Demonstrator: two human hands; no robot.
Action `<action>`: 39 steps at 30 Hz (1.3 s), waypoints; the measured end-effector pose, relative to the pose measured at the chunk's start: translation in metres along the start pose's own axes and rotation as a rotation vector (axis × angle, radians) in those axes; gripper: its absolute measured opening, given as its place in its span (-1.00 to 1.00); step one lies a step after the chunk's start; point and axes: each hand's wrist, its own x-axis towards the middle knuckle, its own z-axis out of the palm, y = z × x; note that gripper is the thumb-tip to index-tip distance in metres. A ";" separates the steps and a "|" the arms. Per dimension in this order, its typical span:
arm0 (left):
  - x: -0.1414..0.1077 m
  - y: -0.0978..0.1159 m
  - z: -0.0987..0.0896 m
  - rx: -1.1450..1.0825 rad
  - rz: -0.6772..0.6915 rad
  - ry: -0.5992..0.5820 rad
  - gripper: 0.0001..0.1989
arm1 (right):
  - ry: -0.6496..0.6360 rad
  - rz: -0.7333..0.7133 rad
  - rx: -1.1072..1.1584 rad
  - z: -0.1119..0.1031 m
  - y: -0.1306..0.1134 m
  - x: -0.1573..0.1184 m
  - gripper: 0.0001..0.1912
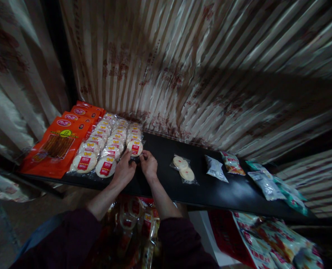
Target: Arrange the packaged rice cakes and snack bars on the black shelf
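Farthest to the left of both hands, orange bags (61, 144) of snack sticks lie overlapped on the black table (161, 177). Between these bags and the left hand stand two long rows of cracker packets (108, 153), each packet leaning over the one behind. The left hand (124, 171) is half curled, with its fingers closed at the near left edge of one cracker packet (135, 148). This packet is just ahead of the hands, between their fingertips, at the near end of a third, shorter row (134, 130). The right hand (149, 163) is also curled and pinches the near right corner of the same packet. Below the hands, between the forearms, are shiny wrapped packs (147, 224), too dark to tell well. To the right of the right hand lies a clear packet with two round crackers (183, 167), then a silver packet (215, 168), a red and white packet (233, 163), and farthest, a whitish packet (266, 185) touching green packets (291, 194). Lower right of the hands, large printed bags (283, 237) are below the table.
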 end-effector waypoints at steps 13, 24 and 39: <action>0.002 -0.002 0.003 -0.026 -0.030 -0.019 -0.50 | -0.052 -0.065 -0.166 0.004 -0.001 0.006 -0.79; 0.000 0.003 0.003 -0.021 -0.017 -0.027 -0.50 | 0.020 -0.101 0.081 0.008 0.008 0.015 -0.53; 0.001 0.005 0.003 0.051 -0.001 -0.072 -0.46 | -0.045 -0.149 -0.078 0.009 -0.002 0.015 -0.62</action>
